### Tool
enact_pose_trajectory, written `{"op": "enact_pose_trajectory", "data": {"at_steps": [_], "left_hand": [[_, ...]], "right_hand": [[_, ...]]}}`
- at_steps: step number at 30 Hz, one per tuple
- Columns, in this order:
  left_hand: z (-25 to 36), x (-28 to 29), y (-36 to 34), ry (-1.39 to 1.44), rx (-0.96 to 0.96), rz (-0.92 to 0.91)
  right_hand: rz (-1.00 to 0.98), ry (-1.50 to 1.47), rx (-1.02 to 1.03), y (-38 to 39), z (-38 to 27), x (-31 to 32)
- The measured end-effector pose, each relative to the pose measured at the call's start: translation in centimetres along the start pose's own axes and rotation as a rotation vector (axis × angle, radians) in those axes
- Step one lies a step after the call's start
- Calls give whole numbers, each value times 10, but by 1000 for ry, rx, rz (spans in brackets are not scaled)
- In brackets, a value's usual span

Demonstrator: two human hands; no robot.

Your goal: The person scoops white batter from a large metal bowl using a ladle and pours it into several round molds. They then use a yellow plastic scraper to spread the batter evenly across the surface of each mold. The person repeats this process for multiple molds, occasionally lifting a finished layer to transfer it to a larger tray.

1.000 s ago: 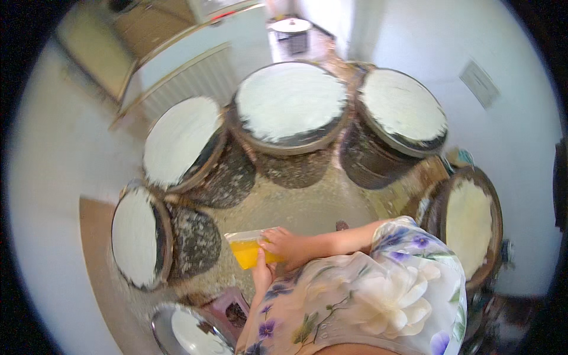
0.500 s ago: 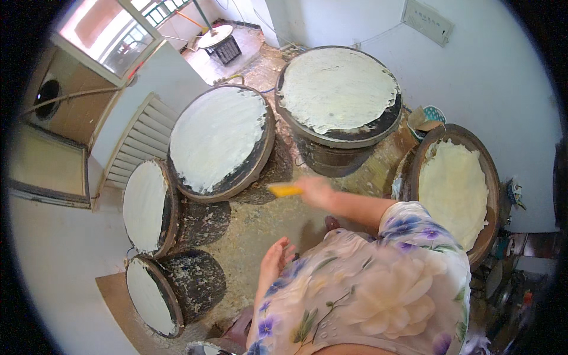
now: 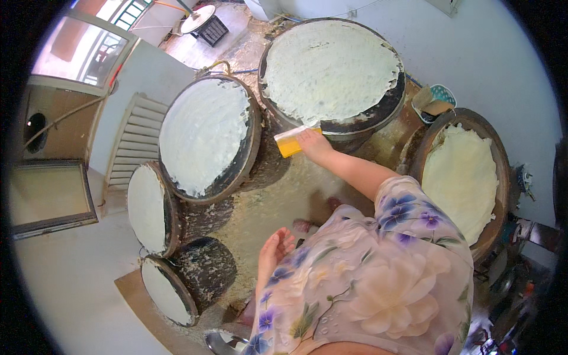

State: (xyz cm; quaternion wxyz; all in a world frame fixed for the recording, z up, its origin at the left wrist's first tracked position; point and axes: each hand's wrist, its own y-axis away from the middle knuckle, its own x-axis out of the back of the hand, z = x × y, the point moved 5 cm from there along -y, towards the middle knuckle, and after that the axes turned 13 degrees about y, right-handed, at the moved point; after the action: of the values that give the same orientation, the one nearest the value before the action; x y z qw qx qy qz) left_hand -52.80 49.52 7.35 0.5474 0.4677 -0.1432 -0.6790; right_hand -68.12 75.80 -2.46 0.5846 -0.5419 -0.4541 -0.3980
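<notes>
At upper centre of the frame: yellow scraper [image 3: 289, 146] beside the rim of the large griddle [image 3: 373, 116]

The right hand [image 3: 315, 144] has its fingers clamped on the right end of the scraper, whose pale long edge faces the griddle's lower-left rim; whether edge and rim touch cannot be told. A ragged-edged white layer [image 3: 331, 68] covers most of the disc, with a dark band exposed along its lower right. Near the scraper's left end stands the second griddle [image 3: 254, 139], so the gap on that side is narrow. The left hand [image 3: 276, 248], at lower centre, lies well apart from the tool, its fingers loosely curled and parted. Between the hands, the stained floor [image 3: 260, 207] spans the middle of the frame and gives the arms room, bounded at left by the mid-left griddle [image 3: 171, 222] and the lower-left griddle [image 3: 190, 299]. At right, the floral sleeve [image 3: 408, 207] comes near the brown rim of the right-hand griddle [image 3: 502, 171], which bears a cream layer [image 3: 461, 180]
</notes>
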Motion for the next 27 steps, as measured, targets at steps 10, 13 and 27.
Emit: {"op": "enact_pose_trajectory", "data": {"at_steps": [10, 13, 27], "left_hand": [[49, 30, -14, 67, -67, 84], [67, 46, -17, 57, -92, 88], [97, 96, 5, 163, -121, 238]], "right_hand": [[64, -11, -109, -96, -22, -23], [-2, 9, -152, -130, -25, -33], [-140, -151, -295, -257, 15, -51]]}}
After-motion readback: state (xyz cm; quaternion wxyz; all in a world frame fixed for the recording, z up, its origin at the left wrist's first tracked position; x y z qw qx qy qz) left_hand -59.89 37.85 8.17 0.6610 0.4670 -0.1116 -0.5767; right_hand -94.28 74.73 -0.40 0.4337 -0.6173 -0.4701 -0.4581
